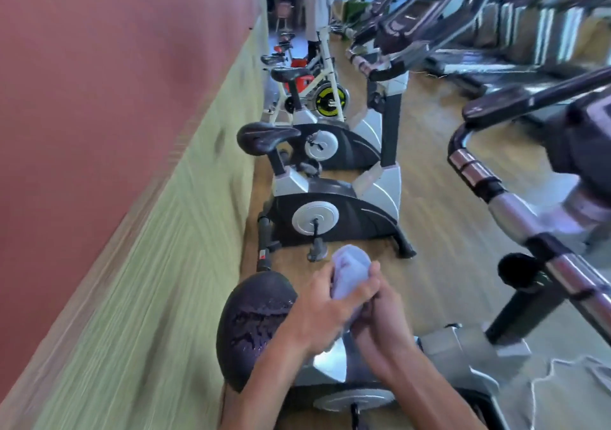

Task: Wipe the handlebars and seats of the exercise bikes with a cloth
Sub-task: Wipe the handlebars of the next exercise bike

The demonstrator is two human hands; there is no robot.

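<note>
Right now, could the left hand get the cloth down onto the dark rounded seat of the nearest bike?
Probably yes. The left hand holds the pale lilac cloth together with the right hand, right beside the dark rounded seat; nothing lies between them.

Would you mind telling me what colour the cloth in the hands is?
Pale lilac-blue cloth, seen in the head view.
</note>
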